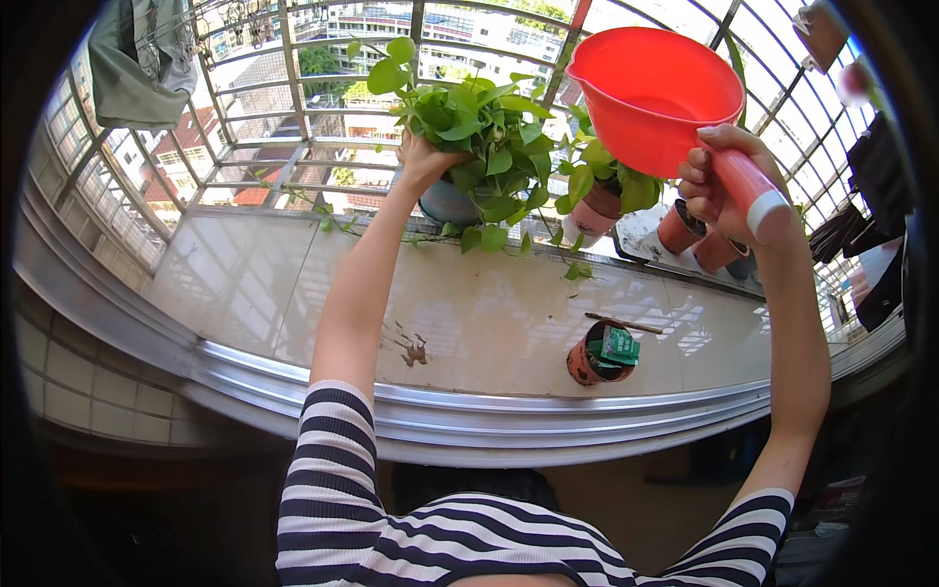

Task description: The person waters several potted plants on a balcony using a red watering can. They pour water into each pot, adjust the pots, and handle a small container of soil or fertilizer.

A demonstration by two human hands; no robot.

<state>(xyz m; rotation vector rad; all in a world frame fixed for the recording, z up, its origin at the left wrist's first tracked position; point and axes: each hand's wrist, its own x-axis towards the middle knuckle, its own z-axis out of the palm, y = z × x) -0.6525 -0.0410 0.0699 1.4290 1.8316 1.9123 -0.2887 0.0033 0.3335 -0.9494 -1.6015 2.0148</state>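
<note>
A red plastic water ladle (pixel 645 95) is raised at the upper right, its handle gripped by my right hand (pixel 730 176). The inside of the ladle looks plain red; I cannot tell whether water is in it. My left hand (pixel 429 158) reaches into a leafy green pothos plant (pixel 484 132) at the far edge of the sill. Leaves hide its fingers, so what they hold is unclear. The plant's rounded grey-blue pot (pixel 449 204) shows below that hand, and trailing vines hang over the sill. Behind the ladle stands a second leafy plant (pixel 590 172) in a pinkish pot (pixel 593 211).
Small brown pots (pixel 681 227) sit on a white tray (pixel 645 235) at the right. Nearer me, a brown pot (pixel 583 359) holds green packets (pixel 618 345), with a thin stick (pixel 623 323) beside it. Metal window bars (pixel 293 73) enclose the sill (pixel 477 315); a sliding track (pixel 469 418) borders it.
</note>
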